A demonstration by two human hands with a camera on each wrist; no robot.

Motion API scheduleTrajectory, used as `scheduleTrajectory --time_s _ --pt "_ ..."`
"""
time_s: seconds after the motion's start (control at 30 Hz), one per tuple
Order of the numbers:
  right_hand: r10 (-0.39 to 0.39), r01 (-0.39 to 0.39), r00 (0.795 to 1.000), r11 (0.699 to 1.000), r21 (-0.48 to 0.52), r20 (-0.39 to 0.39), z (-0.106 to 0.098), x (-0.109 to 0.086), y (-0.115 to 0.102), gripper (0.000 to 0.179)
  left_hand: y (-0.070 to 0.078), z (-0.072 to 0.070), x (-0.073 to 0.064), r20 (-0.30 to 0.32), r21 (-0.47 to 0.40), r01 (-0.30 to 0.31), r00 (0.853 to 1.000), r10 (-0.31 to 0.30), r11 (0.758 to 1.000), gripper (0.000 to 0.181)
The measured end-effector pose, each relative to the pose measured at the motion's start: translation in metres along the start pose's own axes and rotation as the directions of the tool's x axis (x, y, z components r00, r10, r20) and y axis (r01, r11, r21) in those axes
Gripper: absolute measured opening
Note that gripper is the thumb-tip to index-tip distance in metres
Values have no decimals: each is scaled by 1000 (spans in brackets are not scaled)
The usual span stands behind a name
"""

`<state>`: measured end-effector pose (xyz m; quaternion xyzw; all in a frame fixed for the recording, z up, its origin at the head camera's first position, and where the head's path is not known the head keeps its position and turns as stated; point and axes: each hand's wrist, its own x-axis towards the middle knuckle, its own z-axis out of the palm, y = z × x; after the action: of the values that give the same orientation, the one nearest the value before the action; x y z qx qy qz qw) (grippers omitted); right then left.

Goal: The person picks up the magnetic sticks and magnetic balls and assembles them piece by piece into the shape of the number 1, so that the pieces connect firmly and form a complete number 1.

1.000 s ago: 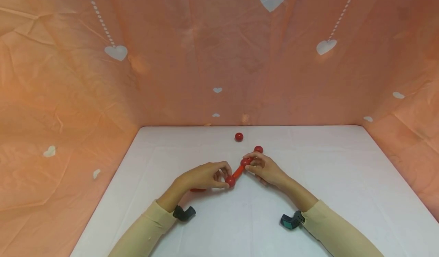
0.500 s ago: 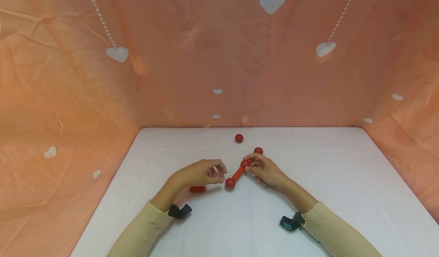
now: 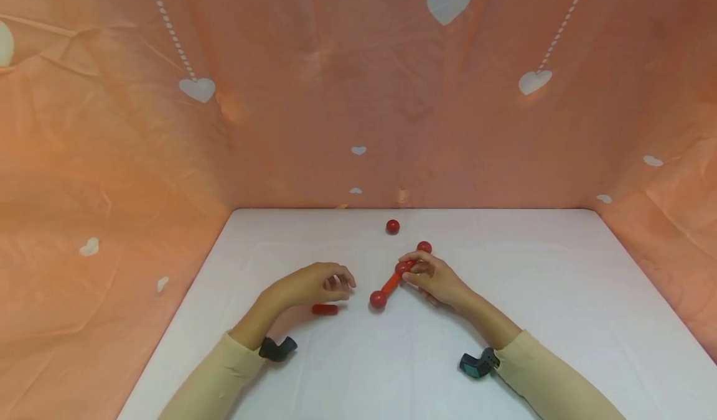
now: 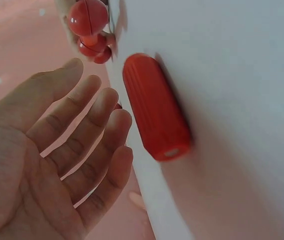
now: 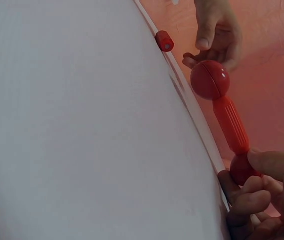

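Observation:
My right hand (image 3: 439, 281) pinches the middle ball (image 3: 401, 269) of a red chain of balls joined by ribbed rods. One grooved orange-red rod (image 5: 230, 125) runs from this ball to the near end ball (image 3: 378, 300); the far end ball (image 3: 424, 246) shows just past my fingers, which partly hide the rod leading to it. My left hand (image 3: 313, 285) holds nothing, its fingers relaxed and spread in the left wrist view. Close beside it, a loose red ribbed rod (image 4: 155, 107) with a hole in its end lies on the white table.
A single red ball (image 3: 393, 226) sits near the back of the white table (image 3: 504, 252). Behind and at both sides hangs an orange curtain (image 3: 392, 109) with white hearts. Dark cameras are strapped on both wrists.
My left hand has let go of the near end ball and moved left, uncovering the loose rod. The right hand keeps its grip on the middle ball, almost still.

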<state>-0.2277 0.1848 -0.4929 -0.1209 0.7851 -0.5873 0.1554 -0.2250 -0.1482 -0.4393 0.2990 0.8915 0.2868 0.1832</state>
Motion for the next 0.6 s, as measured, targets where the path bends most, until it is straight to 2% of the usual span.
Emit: scheduleTrajectory --time_s 0.23,0.6 --pt "13 -13 1000 1000 -6 -6 0 1 0 39 -5 -4 -12 -21 60 -14 1000 15 998 20" --pt "15 -15 1000 1000 -1 -6 1 1 -1 40 -12 -3 -25 -23 101 40 999 -37 994 27"
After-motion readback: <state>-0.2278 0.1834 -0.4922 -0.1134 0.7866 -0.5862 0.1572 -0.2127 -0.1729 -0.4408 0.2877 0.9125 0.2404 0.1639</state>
